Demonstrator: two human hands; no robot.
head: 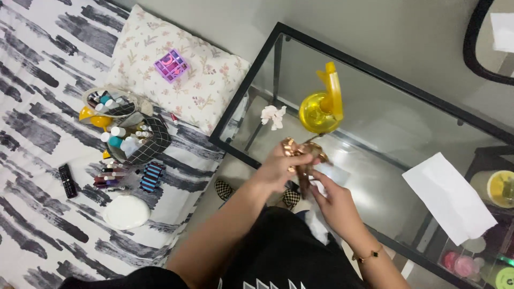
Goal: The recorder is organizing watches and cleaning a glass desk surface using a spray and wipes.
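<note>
Copper-coloured shiny ribbon [300,155] held by both hands over the glass table [375,123].
Left hand [278,168] fingers close around its top; right hand [334,200] fingers pinch its lower end, yellow bottle [320,109] just beyond the fingertips.

- Rose-gold ribbon-like piece [300,152], glossy, metallic sheen, in both hands.
- Black-framed glass table [375,69]: smooth, reflective.
- Yellow translucent plastic jug [320,109], at 12 o'clock of the hands: shiny.
- White paper sheet [450,198], 3 o'clock: matt.
</note>
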